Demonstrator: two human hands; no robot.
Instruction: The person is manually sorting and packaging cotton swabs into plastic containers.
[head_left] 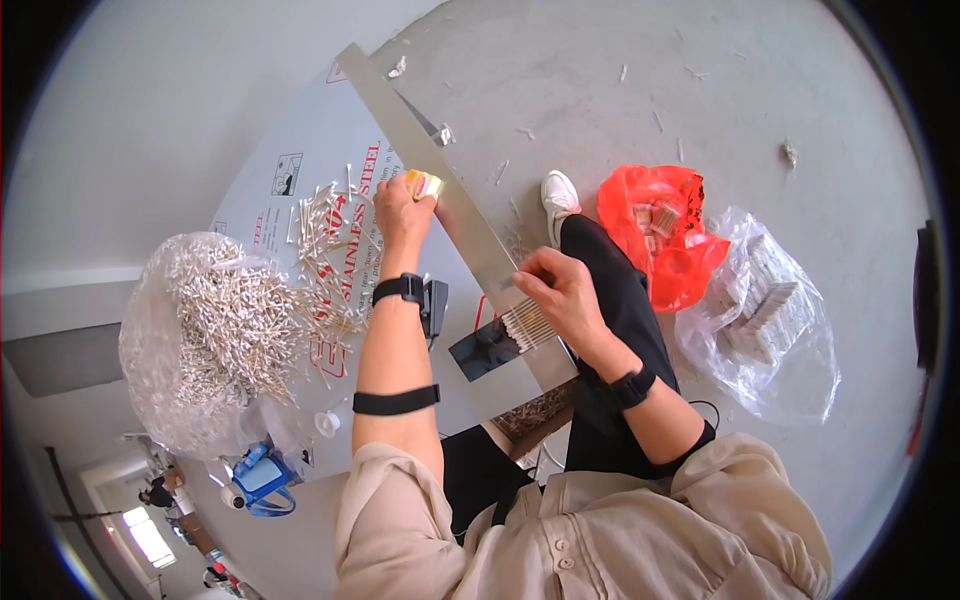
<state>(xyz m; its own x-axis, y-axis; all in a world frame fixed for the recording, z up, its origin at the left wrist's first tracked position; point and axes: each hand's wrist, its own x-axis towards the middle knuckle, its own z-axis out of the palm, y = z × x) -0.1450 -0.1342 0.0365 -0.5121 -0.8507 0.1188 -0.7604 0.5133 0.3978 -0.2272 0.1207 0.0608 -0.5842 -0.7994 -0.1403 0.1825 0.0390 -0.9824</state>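
Note:
My left hand reaches over the table and is closed on a small yellow-and-white packet, near the table's metal edge strip. Beside my right thigh, my right hand is held with thumb and fingers pinched; what they hold, if anything, I cannot make out. Just below it, a neat row of cotton swabs lies side by side at the near end of the table, against a dark glossy rectangle. Loose cotton swabs are scattered left of my left forearm.
A clear bag heaped with cotton swabs sits on the table's left. A white cup and a blue bag are nearer. On the floor at right lie a red plastic bag and a clear bag of white packs. A carton stands below.

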